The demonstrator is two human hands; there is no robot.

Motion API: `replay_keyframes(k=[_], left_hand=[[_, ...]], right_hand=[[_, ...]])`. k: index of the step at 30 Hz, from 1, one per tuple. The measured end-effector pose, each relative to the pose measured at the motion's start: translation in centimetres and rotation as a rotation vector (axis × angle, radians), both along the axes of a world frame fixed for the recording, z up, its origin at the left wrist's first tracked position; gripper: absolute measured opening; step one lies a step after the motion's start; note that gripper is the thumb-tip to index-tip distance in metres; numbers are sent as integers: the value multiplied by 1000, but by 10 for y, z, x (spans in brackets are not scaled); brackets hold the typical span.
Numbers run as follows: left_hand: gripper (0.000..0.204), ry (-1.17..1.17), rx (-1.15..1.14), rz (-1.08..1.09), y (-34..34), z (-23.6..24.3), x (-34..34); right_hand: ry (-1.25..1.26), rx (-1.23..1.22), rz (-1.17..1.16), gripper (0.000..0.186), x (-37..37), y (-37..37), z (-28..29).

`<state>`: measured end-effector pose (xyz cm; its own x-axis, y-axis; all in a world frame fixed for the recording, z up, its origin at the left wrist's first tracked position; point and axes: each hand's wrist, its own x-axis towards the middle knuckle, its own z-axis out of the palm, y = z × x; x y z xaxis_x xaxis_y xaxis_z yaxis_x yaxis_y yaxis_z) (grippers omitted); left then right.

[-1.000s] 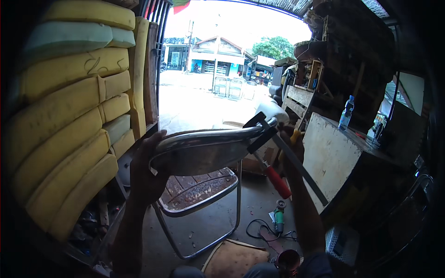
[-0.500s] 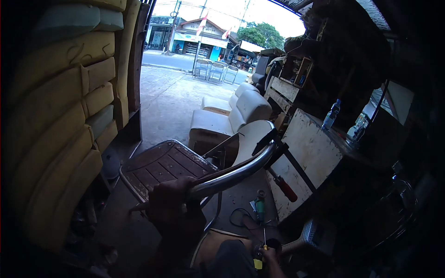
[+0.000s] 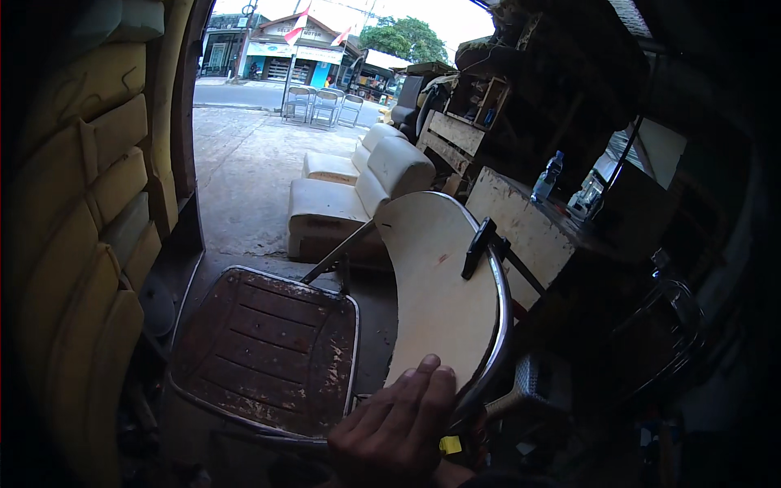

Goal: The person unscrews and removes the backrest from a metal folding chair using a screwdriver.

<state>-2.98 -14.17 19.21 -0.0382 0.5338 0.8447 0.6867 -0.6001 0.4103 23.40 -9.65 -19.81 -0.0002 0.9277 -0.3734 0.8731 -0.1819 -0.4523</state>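
Observation:
A metal-framed folding chair stands before me, its worn brown slatted seat (image 3: 268, 350) to the left. A pale curved plywood panel (image 3: 443, 276) lies against the chrome tube (image 3: 503, 313) of its backrest. My left hand (image 3: 399, 419) is on the lower end of this backrest, fingers close together over the panel; its thumb is hidden. Higher up, a black clamp (image 3: 480, 248) grips the panel and tube at the edge. Of my right hand only a bit of wrist (image 3: 453, 475) shows below the backrest; its fingers are hidden. Beside it is a small yellow thing (image 3: 450, 445).
Yellow foam slabs (image 3: 73, 268) are stacked along the left. White padded seats (image 3: 333, 199) stand beyond the chair, near the open doorway. On the right, a plastic bottle (image 3: 547, 176) stands on a worn cabinet (image 3: 517, 215). A pale stool (image 3: 533, 382) is below it.
The backrest has turned so its panel faces me. My left hand has shifted right, from the tube onto the panel's lower end. My right hand, earlier holding a yellow-handled screwdriver, is now mostly hidden.

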Motion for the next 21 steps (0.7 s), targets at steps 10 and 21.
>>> replay_keyframes(k=[10,21], left_hand=[[13,-17,55,47,-2,-6,-15],[12,-57,8,76,-8,6,-11]], right_hand=[[-166,-41,-39,53,35,22,3],[-134,-87,55,58,27,39,-22]])
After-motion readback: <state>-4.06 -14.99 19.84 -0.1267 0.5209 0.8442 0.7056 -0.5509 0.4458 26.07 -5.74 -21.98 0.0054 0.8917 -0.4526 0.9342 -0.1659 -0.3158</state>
